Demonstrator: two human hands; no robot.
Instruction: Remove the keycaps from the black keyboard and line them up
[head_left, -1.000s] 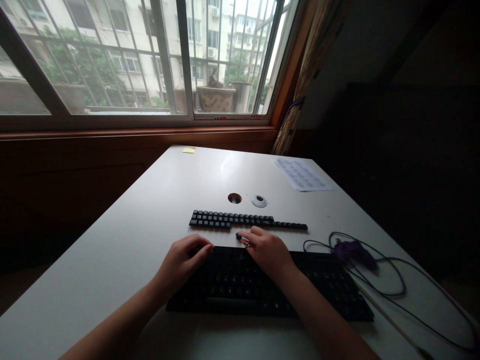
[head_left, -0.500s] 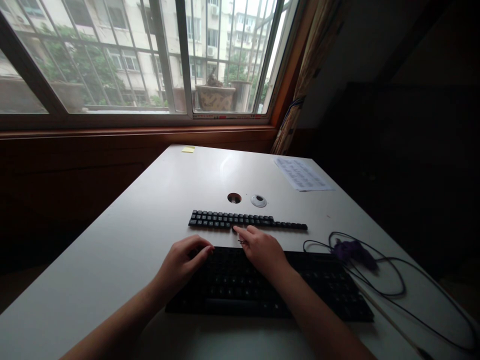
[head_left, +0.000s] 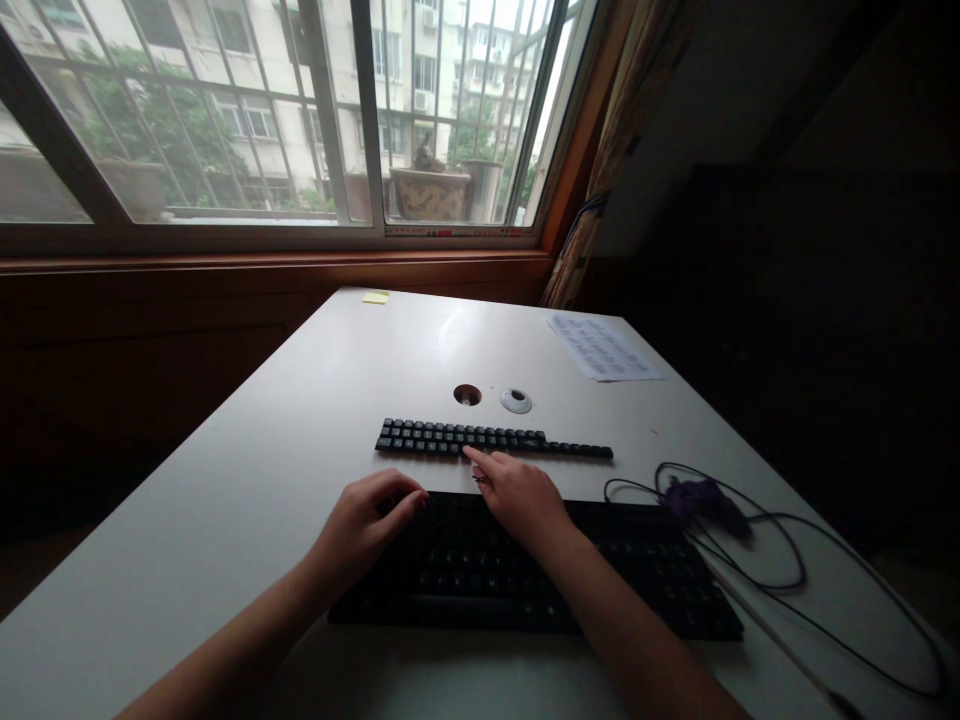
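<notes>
My left hand (head_left: 379,510) rests at the upper left part of a black keyboard (head_left: 480,608), thumb and fingers curled close together. Whatever they may hold is hidden. My right hand (head_left: 521,500) reaches over the keyboard, its index finger stretched to a keycap at the front of a block of loose black keycaps (head_left: 427,437). Its other fingers are curled, and a small shiny bit (head_left: 478,477) shows at them, too small to name. The loose keycaps lie in rows on the table beyond the keyboard, with a single row running out to the right.
The white table (head_left: 300,400) has a round cable hole (head_left: 467,396) with its cap (head_left: 516,401) beside it. Printed paper (head_left: 607,348) and a yellow sticky note (head_left: 375,297) lie farther back. A dark cable (head_left: 802,560) loops near a purple cloth-like thing (head_left: 705,505) at right.
My right index finger has moved slightly forward and left, and the keycap under it now sits closer in line with the front row. My left hand stays in place.
</notes>
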